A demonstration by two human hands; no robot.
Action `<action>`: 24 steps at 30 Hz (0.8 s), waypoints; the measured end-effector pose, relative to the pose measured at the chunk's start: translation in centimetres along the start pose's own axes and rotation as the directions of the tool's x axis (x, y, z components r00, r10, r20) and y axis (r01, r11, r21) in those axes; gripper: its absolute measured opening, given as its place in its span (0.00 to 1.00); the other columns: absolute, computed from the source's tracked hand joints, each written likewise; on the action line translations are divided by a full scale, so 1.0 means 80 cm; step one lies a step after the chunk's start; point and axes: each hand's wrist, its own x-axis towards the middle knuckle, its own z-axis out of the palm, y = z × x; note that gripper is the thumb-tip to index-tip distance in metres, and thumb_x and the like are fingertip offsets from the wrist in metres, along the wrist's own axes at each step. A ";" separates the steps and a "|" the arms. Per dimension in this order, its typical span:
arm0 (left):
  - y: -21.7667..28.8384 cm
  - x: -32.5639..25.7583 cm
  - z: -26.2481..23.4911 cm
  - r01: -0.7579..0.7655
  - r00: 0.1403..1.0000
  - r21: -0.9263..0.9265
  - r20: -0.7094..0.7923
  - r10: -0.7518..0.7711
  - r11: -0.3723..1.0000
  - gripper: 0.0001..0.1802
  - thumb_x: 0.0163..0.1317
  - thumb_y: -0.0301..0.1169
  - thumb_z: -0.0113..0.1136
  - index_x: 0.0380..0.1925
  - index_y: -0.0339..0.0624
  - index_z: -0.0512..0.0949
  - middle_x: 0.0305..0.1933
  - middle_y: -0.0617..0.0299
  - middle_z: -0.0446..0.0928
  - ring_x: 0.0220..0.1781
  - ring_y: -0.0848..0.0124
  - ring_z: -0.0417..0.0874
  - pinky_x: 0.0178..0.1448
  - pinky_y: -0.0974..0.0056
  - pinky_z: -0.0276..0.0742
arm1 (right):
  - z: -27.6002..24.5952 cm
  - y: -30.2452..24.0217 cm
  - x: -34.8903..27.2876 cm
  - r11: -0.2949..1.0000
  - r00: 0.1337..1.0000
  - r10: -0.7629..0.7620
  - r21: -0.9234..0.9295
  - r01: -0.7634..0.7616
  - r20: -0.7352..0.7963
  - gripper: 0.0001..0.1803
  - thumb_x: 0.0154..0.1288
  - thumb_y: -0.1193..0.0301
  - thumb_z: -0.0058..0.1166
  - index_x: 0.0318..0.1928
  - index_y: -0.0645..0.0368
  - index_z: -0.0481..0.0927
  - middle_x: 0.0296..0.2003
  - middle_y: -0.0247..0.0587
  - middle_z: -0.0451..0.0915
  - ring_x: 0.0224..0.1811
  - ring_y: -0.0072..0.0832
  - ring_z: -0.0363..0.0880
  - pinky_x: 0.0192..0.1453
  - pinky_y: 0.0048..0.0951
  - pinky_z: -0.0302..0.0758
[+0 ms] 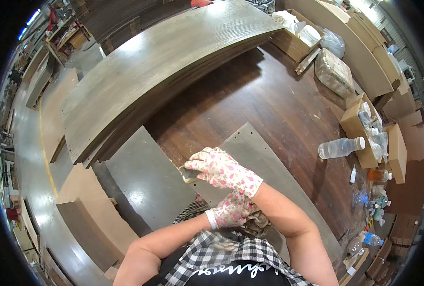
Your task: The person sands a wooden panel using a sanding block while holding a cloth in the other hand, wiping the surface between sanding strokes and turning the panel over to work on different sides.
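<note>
Both my hands wear white gloves with a pink floral print. My right hand [225, 169] grips a small dark grey block with a pale edge, possibly a sanding block [191, 174], past the left edge of a grey panel [264, 164]. Under my right wrist, close to my body, my left hand [233, 209] is curled at a crumpled brownish rag [257, 223] and appears to hold it. Its fingertips are partly hidden. The panel lies on a dark brown wooden tabletop [288, 112], with small holes near its far corner.
A stack of long grey-brown boards [174, 59] spans the far left. At the right stand a clear bottle with a white cap [341, 148], a cardboard box of bottles [357, 125], a small white bottle [353, 174] and a wrapped bundle [335, 71]. Cardboard [90, 205] lies at the left.
</note>
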 end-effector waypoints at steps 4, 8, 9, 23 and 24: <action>0.031 0.025 -0.016 0.042 0.999 -0.046 -0.019 -0.043 0.998 0.35 0.40 0.30 0.60 0.56 0.44 0.70 0.63 0.55 0.66 0.64 0.54 0.66 0.65 0.52 0.63 | -0.053 0.073 -0.008 0.966 0.986 -0.062 0.238 0.098 -0.152 0.21 0.56 0.69 0.57 0.53 0.53 0.75 0.46 0.43 0.78 0.51 0.39 0.75 0.58 0.35 0.70; 0.042 0.022 -0.012 0.088 0.993 -0.015 -0.080 -0.089 0.996 0.34 0.37 0.28 0.62 0.52 0.43 0.73 0.61 0.58 0.69 0.64 0.57 0.67 0.65 0.53 0.64 | -0.110 0.133 -0.043 0.977 0.967 0.122 -0.143 -0.156 -0.225 0.20 0.54 0.73 0.58 0.50 0.56 0.78 0.46 0.46 0.79 0.52 0.43 0.75 0.58 0.37 0.71; 0.040 0.020 -0.011 0.102 0.992 -0.024 -0.078 -0.104 0.994 0.35 0.36 0.28 0.62 0.53 0.44 0.73 0.59 0.58 0.71 0.63 0.56 0.68 0.64 0.53 0.65 | -0.112 0.132 -0.042 0.982 0.972 0.166 -0.063 -0.179 -0.165 0.20 0.53 0.75 0.57 0.50 0.57 0.78 0.46 0.46 0.79 0.51 0.43 0.75 0.58 0.39 0.71; 0.041 0.014 -0.012 0.092 0.995 0.034 -0.048 -0.091 0.995 0.39 0.37 0.30 0.60 0.59 0.49 0.68 0.60 0.55 0.69 0.62 0.53 0.68 0.64 0.50 0.64 | 0.003 0.034 0.018 0.973 0.973 -0.230 0.042 0.229 0.020 0.20 0.55 0.69 0.59 0.50 0.51 0.77 0.49 0.38 0.77 0.55 0.37 0.72 0.59 0.36 0.69; 0.036 0.014 -0.011 0.070 0.994 0.010 -0.082 -0.069 0.997 0.39 0.38 0.30 0.60 0.59 0.49 0.68 0.60 0.56 0.68 0.63 0.54 0.68 0.64 0.51 0.64 | -0.008 0.056 0.010 0.983 0.983 -0.183 0.004 0.183 -0.028 0.20 0.53 0.71 0.58 0.50 0.52 0.78 0.49 0.40 0.77 0.53 0.39 0.73 0.59 0.37 0.70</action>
